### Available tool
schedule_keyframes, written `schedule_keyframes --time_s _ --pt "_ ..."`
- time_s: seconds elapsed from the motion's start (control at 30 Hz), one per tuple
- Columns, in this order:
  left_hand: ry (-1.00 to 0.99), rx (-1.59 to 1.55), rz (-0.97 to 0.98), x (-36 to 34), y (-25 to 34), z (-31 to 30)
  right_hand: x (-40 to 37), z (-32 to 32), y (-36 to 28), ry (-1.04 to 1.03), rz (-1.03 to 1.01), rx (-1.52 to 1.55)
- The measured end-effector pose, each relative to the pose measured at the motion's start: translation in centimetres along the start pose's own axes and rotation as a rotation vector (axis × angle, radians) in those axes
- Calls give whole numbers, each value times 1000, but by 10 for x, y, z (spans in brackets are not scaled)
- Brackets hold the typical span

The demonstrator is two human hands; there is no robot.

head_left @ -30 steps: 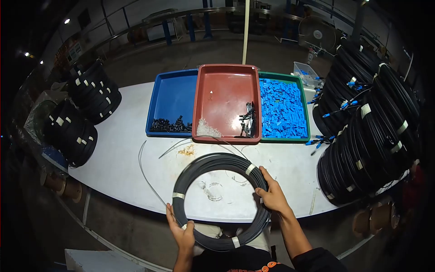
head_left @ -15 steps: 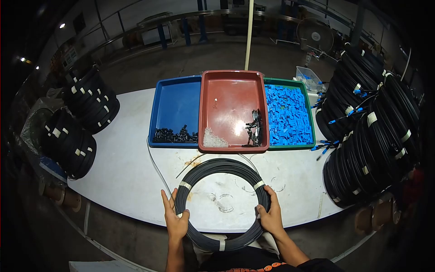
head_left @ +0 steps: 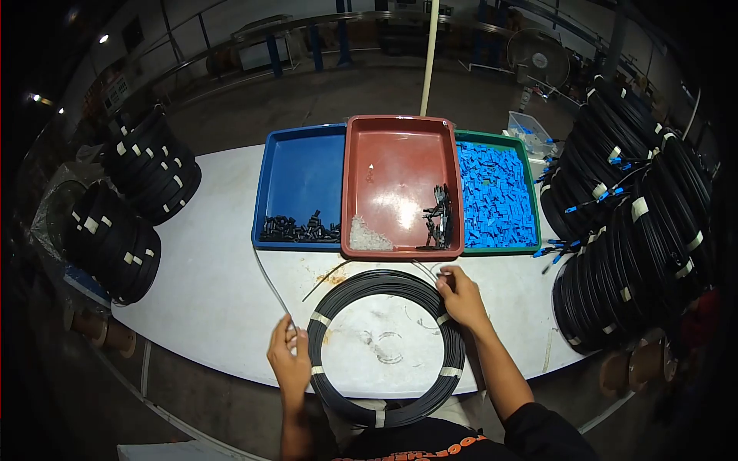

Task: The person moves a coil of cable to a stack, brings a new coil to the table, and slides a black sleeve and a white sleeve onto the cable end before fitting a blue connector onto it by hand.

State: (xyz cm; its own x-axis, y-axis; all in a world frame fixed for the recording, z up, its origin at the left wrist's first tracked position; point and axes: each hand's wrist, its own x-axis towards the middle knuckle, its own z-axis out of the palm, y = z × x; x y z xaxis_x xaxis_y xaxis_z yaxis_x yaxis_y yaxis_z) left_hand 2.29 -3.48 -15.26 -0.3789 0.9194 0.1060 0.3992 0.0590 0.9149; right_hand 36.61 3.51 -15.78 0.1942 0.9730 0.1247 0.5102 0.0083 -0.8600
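A coil of black cable [head_left: 453, 349], bound with white tape bands, lies at the front edge of the white table. My left hand [head_left: 290, 357] is beside the coil's left side, its fingers closed on a thin grey cable [head_left: 270, 286] that runs up toward the blue tray. Above the coil's upper right, my right hand [head_left: 461, 296] has thumb and fingers pinched by a thin cable end [head_left: 423, 269]; what lies between the fingertips is too small to tell. Another dark cable end [head_left: 324, 280] sticks out at the coil's upper left.
Behind the coil stand a blue tray [head_left: 304, 177] with black pieces, a red tray [head_left: 400, 165] with clear and black pieces, and a green tray [head_left: 536, 230] full of blue connectors. Stacked cable coils stand left [head_left: 115, 246] and right [head_left: 607, 284]. A clear bin [head_left: 529, 132] sits behind.
Both hands have let go of the coil, which now lies slightly farther right. My left hand has closed on the grey cable; my right hand has moved up to the cable end.
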Motion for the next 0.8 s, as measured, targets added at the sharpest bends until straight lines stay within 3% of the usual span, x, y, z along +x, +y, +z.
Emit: schedule_keyframes --time_s 0.03,0.13,0.2,0.27,0.4,0.47,0.57,0.67,0.73,0.8 --pt "148 -5 154 11 -1 6 10 4 -8 -8 18 -23" --pt "91 229 36 33 25 2 27 21 -16 -5 46 -26" --pt "162 345 115 44 27 5 31 33 -11 6 53 -5" --pt "259 552 194 53 24 4 29 41 -5 89 -178 -163" --pt "422 652 142 57 18 -5 25 37 -9 140 -280 -92" --pt "482 645 158 55 14 -14 22 38 -14 152 -301 -96" --pt "616 275 164 43 12 -30 21 36 -13 187 -332 -84" --pt "744 298 299 18 12 -40 20 32 -17 219 -306 -29" --pt "719 292 249 5 10 -44 20 32 -17 227 -268 13" --pt "792 121 396 1 3 -38 22 32 -10 291 -206 75"
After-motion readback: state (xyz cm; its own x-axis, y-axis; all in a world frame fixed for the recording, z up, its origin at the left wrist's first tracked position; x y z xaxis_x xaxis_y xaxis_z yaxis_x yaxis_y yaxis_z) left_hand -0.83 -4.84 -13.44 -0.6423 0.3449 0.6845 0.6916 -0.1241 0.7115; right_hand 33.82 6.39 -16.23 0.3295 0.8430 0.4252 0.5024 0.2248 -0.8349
